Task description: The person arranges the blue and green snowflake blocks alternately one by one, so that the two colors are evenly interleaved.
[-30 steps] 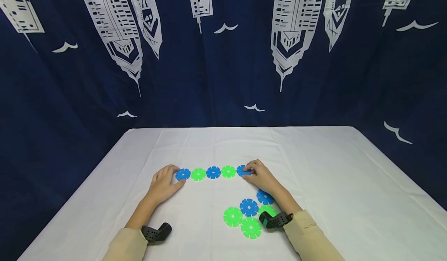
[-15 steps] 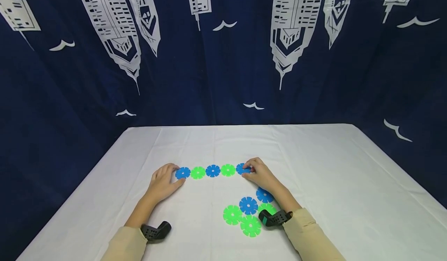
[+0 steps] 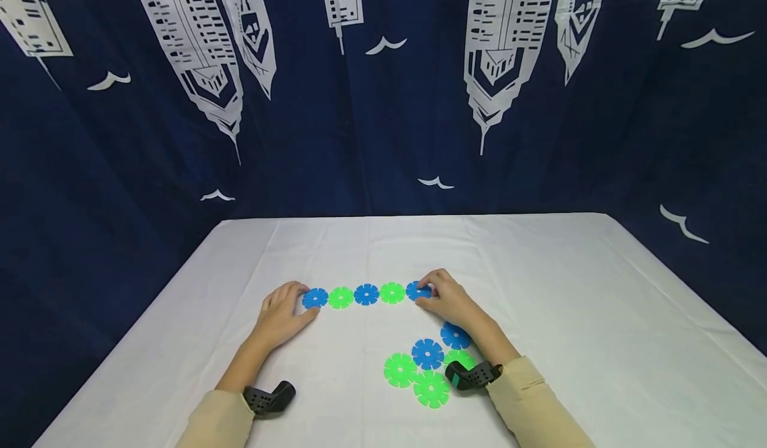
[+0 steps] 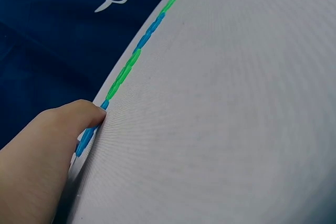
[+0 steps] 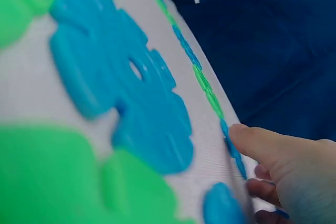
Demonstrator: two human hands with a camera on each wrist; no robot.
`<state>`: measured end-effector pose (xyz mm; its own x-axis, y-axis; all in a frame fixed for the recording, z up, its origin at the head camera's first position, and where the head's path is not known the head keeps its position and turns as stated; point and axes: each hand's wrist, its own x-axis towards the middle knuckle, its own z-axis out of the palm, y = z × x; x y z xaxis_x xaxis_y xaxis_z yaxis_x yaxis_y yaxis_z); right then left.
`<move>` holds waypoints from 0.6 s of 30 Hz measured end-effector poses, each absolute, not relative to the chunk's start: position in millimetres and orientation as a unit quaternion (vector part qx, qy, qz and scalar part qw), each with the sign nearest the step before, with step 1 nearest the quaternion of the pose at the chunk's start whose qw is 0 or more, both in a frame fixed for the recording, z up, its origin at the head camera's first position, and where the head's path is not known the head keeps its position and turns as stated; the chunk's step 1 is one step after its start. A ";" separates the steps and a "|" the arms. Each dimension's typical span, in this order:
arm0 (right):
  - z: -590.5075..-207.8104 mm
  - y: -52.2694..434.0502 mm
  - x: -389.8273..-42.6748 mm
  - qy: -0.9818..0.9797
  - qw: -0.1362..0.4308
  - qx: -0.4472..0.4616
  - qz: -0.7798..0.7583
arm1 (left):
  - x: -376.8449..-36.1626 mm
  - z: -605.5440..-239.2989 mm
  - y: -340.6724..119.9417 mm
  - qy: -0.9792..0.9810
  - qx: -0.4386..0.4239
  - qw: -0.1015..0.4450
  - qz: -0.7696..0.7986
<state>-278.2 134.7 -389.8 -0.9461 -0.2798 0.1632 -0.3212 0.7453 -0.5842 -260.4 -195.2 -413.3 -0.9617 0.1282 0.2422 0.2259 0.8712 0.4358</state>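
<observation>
Five flower-shaped notched discs would be several; they lie in a flat row, blue and green by turns, each edge meeting its neighbour's. My left hand (image 3: 280, 315) holds the leftmost blue disc (image 3: 315, 297) between thumb and forefinger, the thumb (image 4: 86, 113) at its near edge. At the row's other end, my right hand (image 3: 449, 300) grips the rightmost blue disc (image 3: 416, 291), its curled fingers covering the right side. Between them come a green disc (image 3: 341, 297), a blue disc (image 3: 367, 294) and another green disc (image 3: 392, 293).
Nearer me, loose discs lie under and beside my right forearm: blue discs (image 3: 428, 354) and green discs (image 3: 400, 369), some overlapping. A black wrist camera (image 3: 473, 376) partly hides one green disc. Behind the white-covered table (image 3: 539, 268) hangs a dark blue curtain (image 3: 383, 135).
</observation>
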 end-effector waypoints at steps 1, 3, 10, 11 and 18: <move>-385.6 134.7 -276.8 -0.940 0.036 0.164 0.298 | -260.3 -413.4 -195.0 -0.962 -0.092 0.103 -0.238; -375.9 133.9 -273.6 -0.950 0.041 0.166 0.263 | -260.5 -413.6 -194.6 -0.962 -0.092 0.101 -0.238; -352.1 124.0 -263.4 -0.951 0.038 0.210 0.222 | -261.2 -412.4 -195.1 -0.960 -0.095 0.109 -0.238; -350.9 122.3 -260.6 -0.949 0.031 0.221 0.225 | -261.2 -412.2 -195.3 -0.960 -0.095 0.110 -0.238; -359.8 120.3 -236.9 -0.921 -0.039 0.301 0.243 | -259.8 -412.0 -195.7 -0.960 -0.092 0.106 -0.241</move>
